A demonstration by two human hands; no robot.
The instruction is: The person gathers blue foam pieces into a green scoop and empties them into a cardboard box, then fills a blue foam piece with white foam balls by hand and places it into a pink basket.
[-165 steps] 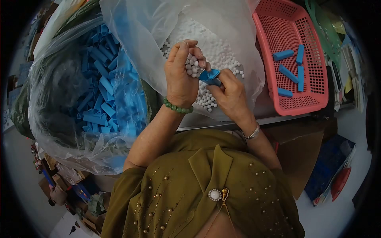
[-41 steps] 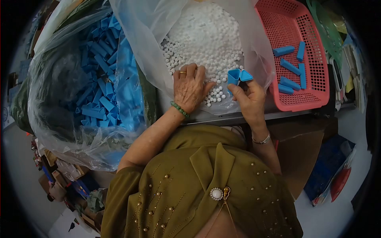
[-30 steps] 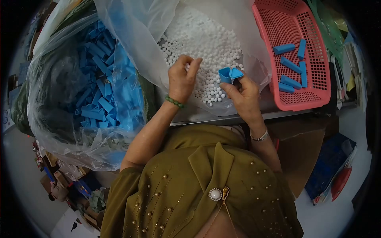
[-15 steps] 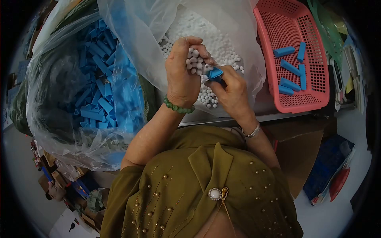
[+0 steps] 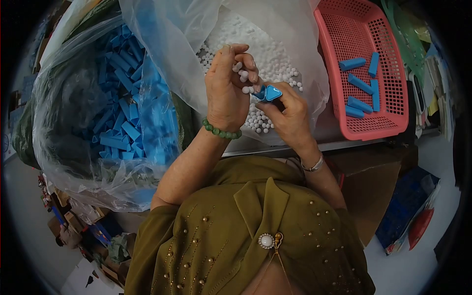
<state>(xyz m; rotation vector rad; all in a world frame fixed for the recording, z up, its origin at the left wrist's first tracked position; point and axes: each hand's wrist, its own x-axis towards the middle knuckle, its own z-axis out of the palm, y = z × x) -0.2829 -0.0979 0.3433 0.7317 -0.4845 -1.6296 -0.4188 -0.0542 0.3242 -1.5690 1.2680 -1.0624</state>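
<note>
My left hand, with a green bead bracelet, is cupped around a few small white balls at its fingers. Beside it my right hand grips a blue triangular tube between thumb and fingers, one end facing up. The tube touches or nearly touches the left fingertips, and a couple of balls lie close to it. Many loose white balls are spread on clear plastic sheeting beyond and beneath both hands.
A large clear bag at the left holds many blue triangular pieces. On the right, a pink basket contains several blue pieces. A brown cardboard box is below the table edge.
The left hand holds far fewer white balls than before. The blue tube has turned so that its triangular end shows, and the right hand has shifted slightly.
</note>
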